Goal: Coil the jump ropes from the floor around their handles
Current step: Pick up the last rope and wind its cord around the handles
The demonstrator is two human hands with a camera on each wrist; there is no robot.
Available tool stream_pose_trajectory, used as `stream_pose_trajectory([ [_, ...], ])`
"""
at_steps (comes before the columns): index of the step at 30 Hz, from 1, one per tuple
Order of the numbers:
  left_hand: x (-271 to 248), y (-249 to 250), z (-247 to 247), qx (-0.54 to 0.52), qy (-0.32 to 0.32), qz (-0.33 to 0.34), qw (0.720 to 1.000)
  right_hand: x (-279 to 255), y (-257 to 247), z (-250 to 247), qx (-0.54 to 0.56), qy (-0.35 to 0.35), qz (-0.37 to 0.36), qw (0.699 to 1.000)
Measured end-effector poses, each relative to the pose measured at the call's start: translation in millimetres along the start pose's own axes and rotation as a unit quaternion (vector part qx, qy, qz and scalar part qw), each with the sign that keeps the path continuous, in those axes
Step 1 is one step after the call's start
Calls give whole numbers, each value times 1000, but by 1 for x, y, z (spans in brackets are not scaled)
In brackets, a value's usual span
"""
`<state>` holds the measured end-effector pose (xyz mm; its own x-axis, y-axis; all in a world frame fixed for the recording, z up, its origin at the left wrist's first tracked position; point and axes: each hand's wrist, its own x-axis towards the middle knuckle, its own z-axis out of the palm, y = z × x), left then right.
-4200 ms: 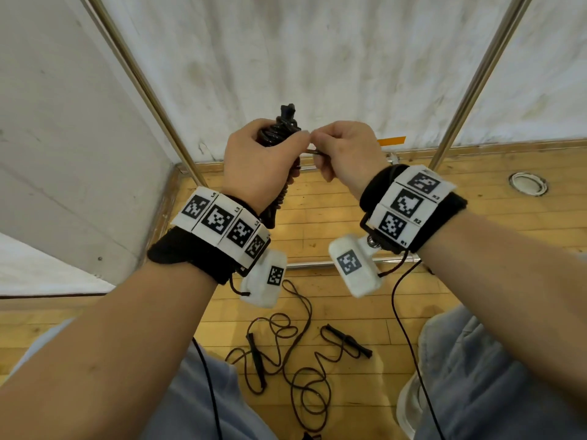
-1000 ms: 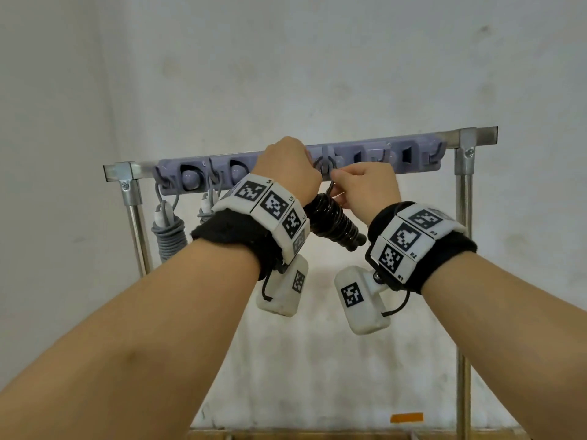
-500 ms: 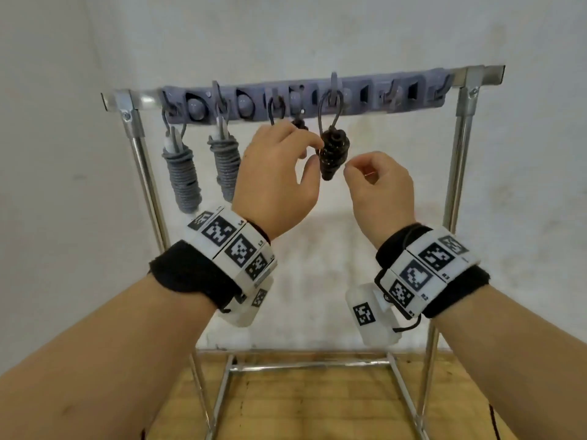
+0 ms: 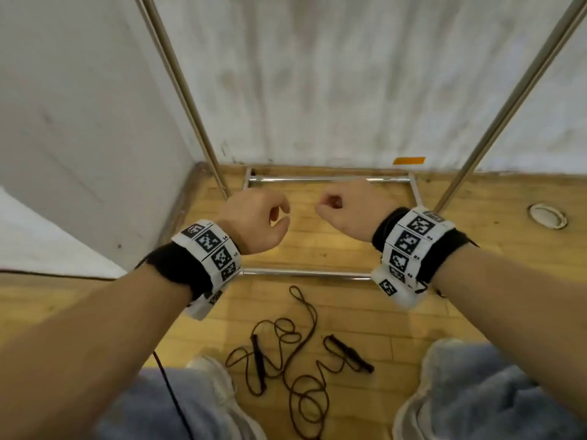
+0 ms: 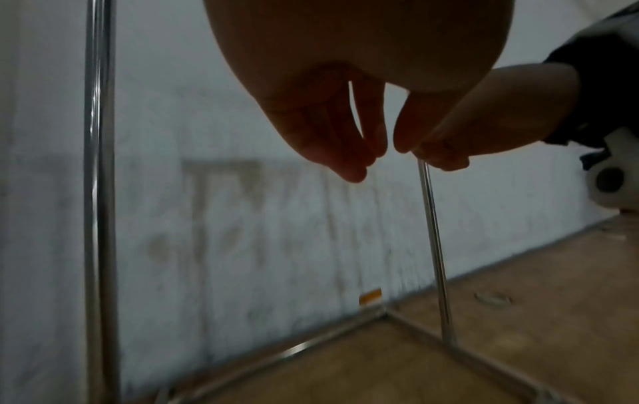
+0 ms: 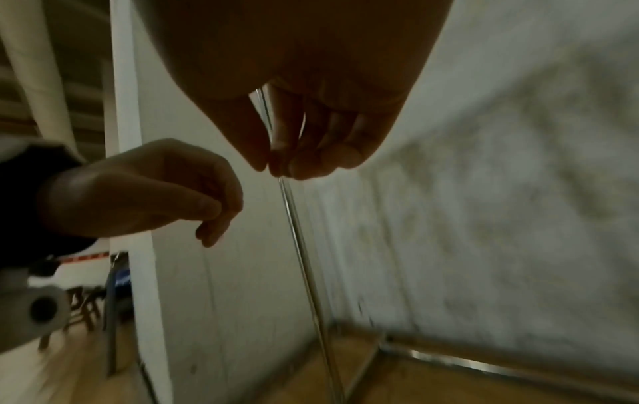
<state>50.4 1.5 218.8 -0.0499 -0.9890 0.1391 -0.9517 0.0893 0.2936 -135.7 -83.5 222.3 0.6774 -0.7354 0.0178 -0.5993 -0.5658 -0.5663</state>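
Note:
A black jump rope (image 4: 309, 328) lies uncoiled in loose loops on the wooden floor between my feet. Its two black handles (image 4: 257, 360) (image 4: 349, 354) lie apart among the loops. My left hand (image 4: 284, 214) and right hand (image 4: 327, 204) hang in the air well above the rope, in front of the rack's base. Both are empty, with fingers loosely curled. The left wrist view shows the left hand (image 5: 387, 149) with thumb and fingers nearly touching and nothing between them. In the right wrist view the right hand (image 6: 268, 164) is just as empty.
A metal rack's base frame (image 4: 305, 273) lies on the floor ahead, its two uprights (image 4: 190, 100) (image 4: 508, 100) rising to either side. White walls form a corner at the left. My shoes (image 4: 216, 385) (image 4: 422, 408) flank the rope. A round floor fitting (image 4: 547, 215) sits at the right.
The coiled black rope was hung on the rack's hook and both hands let go. My view has dropped from the rack's top to the floor, and both hands have lowered, empty.

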Motion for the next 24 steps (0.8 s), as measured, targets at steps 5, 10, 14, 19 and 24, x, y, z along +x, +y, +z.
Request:
stream_pose_trajectory([
  [5,-10,-36,89,41,-180,-14,983,1,43,92,-56,-179,37,982],
  [10,-35,-62,185,62,-330,6,942,-12,99,186,-109,-337,90,931],
  [14,-57,-80,241,83,-469,6,879,-39,146,249,-143,-441,157,872],
  [19,-82,-111,286,76,-563,-69,820,-66,178,299,-148,-438,235,855],
  [24,-103,-133,315,83,-563,-153,808,-67,185,311,-182,-446,242,842],
])
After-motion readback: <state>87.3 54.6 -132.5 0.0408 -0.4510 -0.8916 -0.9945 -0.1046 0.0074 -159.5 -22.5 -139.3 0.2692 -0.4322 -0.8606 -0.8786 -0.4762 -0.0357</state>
